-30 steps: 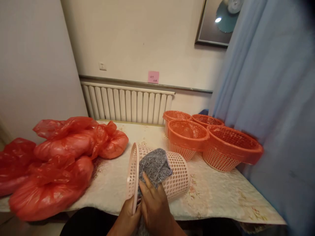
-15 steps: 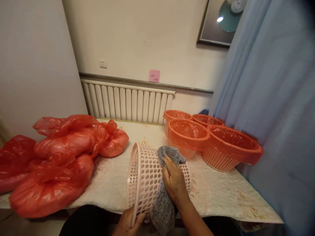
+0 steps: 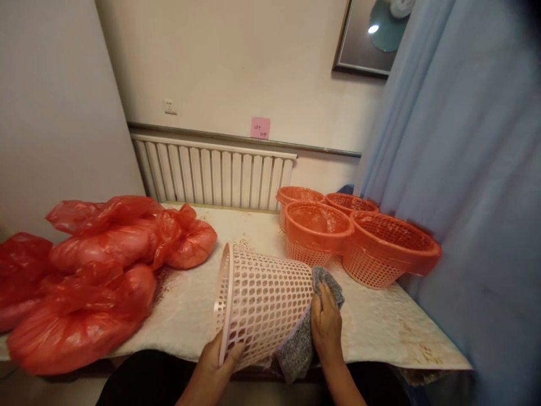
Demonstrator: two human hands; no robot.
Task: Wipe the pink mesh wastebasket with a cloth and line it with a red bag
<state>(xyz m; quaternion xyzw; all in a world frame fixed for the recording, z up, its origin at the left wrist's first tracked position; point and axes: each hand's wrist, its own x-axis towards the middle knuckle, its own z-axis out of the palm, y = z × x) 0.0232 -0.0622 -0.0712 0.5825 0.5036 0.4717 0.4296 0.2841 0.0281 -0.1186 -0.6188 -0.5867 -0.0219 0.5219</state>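
Note:
A pale pink perforated plastic basket [image 3: 266, 299] lies on its side near the table's front edge, its open rim facing left. My left hand [image 3: 220, 358] grips that rim at the lower left, thumb outside. At the basket's base end, on the right, my right hand [image 3: 327, 321] presses a grey cloth [image 3: 298, 349] against it. The cloth hangs down below the hand over the table edge. Part of the left hand's fingers is hidden inside the rim.
Several tied red plastic bags [image 3: 80, 316] are heaped on the left of the table [image 3: 380, 332]. Several baskets [image 3: 319, 225] lined with red bags stand at the back right, beside a blue curtain [image 3: 477, 197]. A white radiator [image 3: 215, 175] runs along the wall behind.
My right hand and the cloth have slid right, from the basket's side to its base end. My left hand still holds the rim. The view has shifted slightly.

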